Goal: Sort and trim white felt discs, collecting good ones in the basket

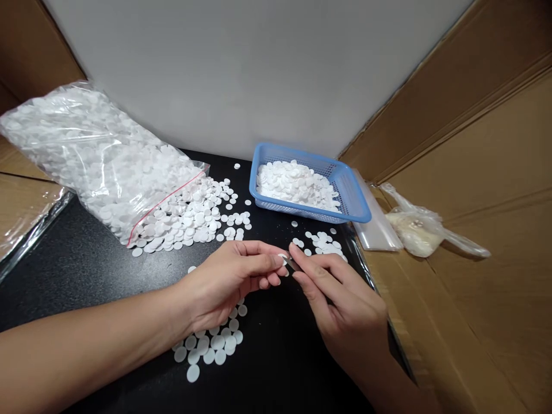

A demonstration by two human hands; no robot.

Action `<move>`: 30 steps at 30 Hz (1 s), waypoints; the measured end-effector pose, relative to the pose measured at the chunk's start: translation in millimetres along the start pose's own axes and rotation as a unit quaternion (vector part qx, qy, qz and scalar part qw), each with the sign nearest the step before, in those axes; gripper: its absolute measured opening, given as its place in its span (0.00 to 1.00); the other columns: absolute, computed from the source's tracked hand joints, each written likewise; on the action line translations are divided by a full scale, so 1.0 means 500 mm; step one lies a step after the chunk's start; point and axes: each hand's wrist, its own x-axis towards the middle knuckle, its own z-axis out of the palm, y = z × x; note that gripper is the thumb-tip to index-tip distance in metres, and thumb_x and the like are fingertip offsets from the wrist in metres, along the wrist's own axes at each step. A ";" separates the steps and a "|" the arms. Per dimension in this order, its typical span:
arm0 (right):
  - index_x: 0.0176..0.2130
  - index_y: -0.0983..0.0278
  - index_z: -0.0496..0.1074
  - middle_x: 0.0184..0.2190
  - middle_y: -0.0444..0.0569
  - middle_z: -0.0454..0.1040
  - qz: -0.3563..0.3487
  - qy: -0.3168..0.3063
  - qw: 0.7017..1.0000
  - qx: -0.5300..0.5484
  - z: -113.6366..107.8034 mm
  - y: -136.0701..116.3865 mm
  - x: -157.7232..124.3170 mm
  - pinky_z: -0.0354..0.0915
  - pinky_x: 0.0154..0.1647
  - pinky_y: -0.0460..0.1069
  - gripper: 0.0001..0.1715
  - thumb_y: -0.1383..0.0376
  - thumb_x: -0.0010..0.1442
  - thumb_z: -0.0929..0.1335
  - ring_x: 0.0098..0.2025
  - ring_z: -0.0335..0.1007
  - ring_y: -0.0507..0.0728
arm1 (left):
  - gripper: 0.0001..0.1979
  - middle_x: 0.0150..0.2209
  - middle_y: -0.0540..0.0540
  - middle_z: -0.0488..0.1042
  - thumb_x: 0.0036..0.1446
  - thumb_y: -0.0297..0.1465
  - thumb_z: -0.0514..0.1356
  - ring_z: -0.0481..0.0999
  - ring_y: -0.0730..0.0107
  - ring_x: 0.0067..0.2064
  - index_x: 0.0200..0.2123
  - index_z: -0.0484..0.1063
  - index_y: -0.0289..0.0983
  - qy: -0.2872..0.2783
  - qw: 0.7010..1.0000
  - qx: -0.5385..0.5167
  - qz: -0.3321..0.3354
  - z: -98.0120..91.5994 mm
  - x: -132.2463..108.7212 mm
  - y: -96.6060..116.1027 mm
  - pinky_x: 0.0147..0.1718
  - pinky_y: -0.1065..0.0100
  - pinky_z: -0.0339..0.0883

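Between the thumb and fingers of my left hand is a small white disc. My right hand is closed on a thin metal blade, its tip touching or very near the disc's edge. The blade's handle is hidden inside the hand. Below my left wrist lie several loose white discs on the black tabletop. Just beyond my right hand is another small group of discs.
A clear zip bag full of white discs lies at left, its mouth spilling a pile. A blue basket at the back holds more discs. Right of it are flat plastic bags and a knotted bag. Cardboard walls flank the table.
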 end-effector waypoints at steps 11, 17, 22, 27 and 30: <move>0.58 0.56 0.74 0.35 0.46 0.79 -0.018 -0.007 1.000 -0.001 -0.002 0.003 0.003 0.68 0.33 0.46 0.21 0.71 0.70 0.65 0.33 0.76 0.52 | 0.04 0.25 0.46 0.78 0.55 0.24 0.67 0.75 0.78 0.28 0.28 0.82 0.30 0.004 0.999 0.050 -0.014 0.002 -0.001 0.007 0.31 0.78 0.68; 0.58 0.54 0.74 0.35 0.44 0.79 -0.031 -0.011 0.999 0.002 -0.007 0.000 0.003 0.69 0.33 0.46 0.22 0.71 0.70 0.64 0.33 0.76 0.51 | 0.07 0.29 0.43 0.81 0.57 0.23 0.64 0.79 0.75 0.29 0.28 0.81 0.30 -0.014 0.996 0.088 -0.024 0.002 -0.004 0.019 0.32 0.77 0.72; 0.56 0.57 0.76 0.35 0.46 0.80 -0.030 -0.017 0.999 -0.010 -0.007 0.002 0.003 0.68 0.33 0.45 0.19 0.70 0.70 0.64 0.33 0.77 0.52 | 0.06 0.29 0.44 0.81 0.57 0.22 0.64 0.80 0.74 0.28 0.28 0.81 0.30 -0.029 0.994 0.107 -0.020 -0.001 -0.004 0.026 0.32 0.76 0.73; 0.55 0.56 0.76 0.35 0.45 0.80 -0.032 -0.014 0.999 -0.016 -0.007 0.001 0.004 0.68 0.32 0.45 0.18 0.69 0.71 0.64 0.33 0.76 0.50 | 0.06 0.26 0.46 0.79 0.57 0.21 0.64 0.78 0.76 0.27 0.28 0.80 0.29 -0.035 0.990 0.135 -0.019 -0.001 -0.005 0.036 0.30 0.77 0.72; 0.54 0.59 0.77 0.35 0.45 0.80 -0.045 -0.002 0.999 -0.018 -0.009 -0.002 0.006 0.68 0.32 0.44 0.17 0.69 0.70 0.65 0.32 0.76 0.50 | 0.06 0.25 0.48 0.79 0.57 0.21 0.65 0.77 0.78 0.26 0.28 0.80 0.29 -0.034 0.988 0.149 -0.029 0.001 -0.006 0.042 0.30 0.77 0.72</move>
